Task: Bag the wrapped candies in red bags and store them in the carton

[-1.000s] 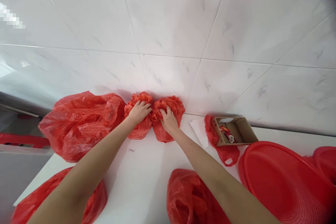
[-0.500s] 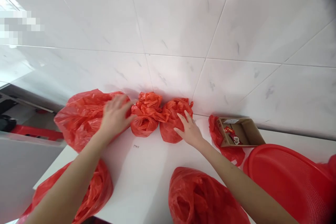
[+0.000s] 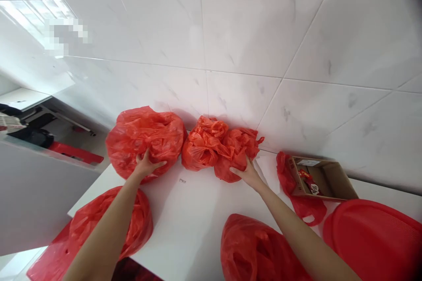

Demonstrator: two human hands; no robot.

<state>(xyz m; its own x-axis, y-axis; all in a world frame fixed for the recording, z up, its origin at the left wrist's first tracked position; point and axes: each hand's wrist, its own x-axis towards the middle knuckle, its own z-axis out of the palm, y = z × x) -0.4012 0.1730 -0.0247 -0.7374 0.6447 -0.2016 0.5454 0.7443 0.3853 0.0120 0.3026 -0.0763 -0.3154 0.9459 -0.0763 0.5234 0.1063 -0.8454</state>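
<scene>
At the left of centre in the frame, the left hand (image 3: pixel 147 167) rests against a large red bag (image 3: pixel 158 131), its grip open with thumb and fingers spread and nothing visibly clasped. Just right of centre, the right hand (image 3: pixel 249 174) touches the lower right side of a small red bag (image 3: pixel 242 142), its grip likewise open, thumb well apart from the fingers. A knotted red bag (image 3: pixel 199 145) sits between them on the white tabletop (image 3: pixel 194 215), and a cardboard box (image 3: pixel 333 179) lies toward the right edge.
</scene>
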